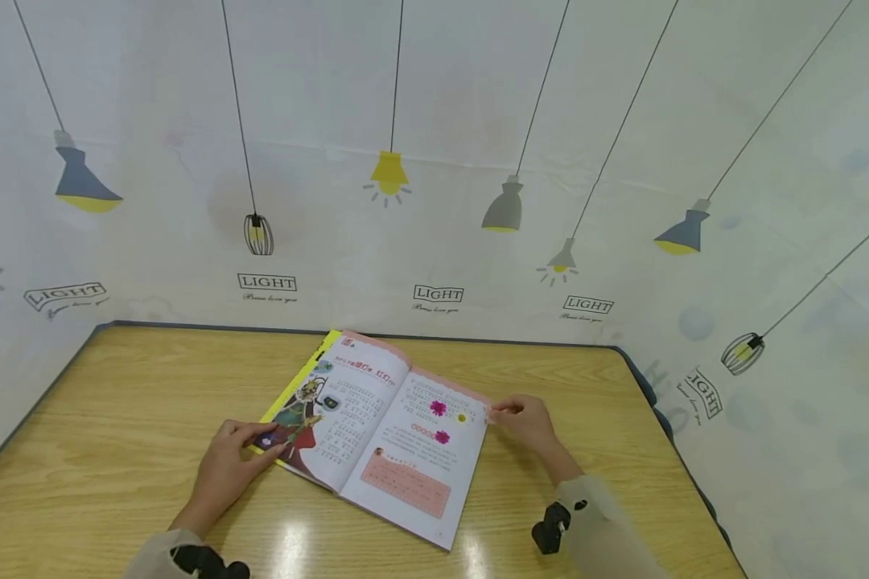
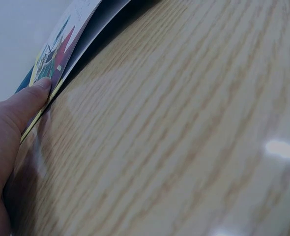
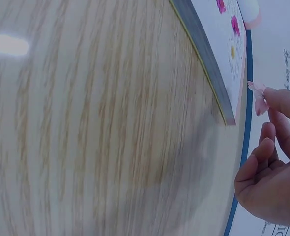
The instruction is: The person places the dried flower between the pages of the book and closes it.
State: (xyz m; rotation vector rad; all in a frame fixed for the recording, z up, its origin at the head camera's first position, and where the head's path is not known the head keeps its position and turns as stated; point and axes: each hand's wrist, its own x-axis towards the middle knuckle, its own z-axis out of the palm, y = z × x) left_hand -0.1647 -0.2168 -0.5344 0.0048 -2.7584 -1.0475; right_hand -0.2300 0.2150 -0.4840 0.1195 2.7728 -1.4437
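A book [image 1: 405,466] lies spread on the table, with text on both pages and a cartoon figure on the left one. My left hand [image 1: 224,470] rests at its left edge, thumb and a finger reaching over the page; in the left wrist view the thumb [image 2: 39,88] presses near the yellow border. My right hand [image 1: 529,422] is by the top right corner of the right page. It pinches a small pale pink flower [image 3: 259,97] between thumb and finger. Magenta flowers [image 1: 438,408] and a yellow flower [image 1: 462,418] appear on the right page; whether loose or stuck, I cannot tell.
The wood-grain table [image 1: 130,402] has a dark blue rim [image 1: 210,326]. Behind it and on both sides stands a pale wall covering [image 1: 456,241] printed with hanging lamps. Black wrist devices [image 1: 550,528] sit on both sleeves.
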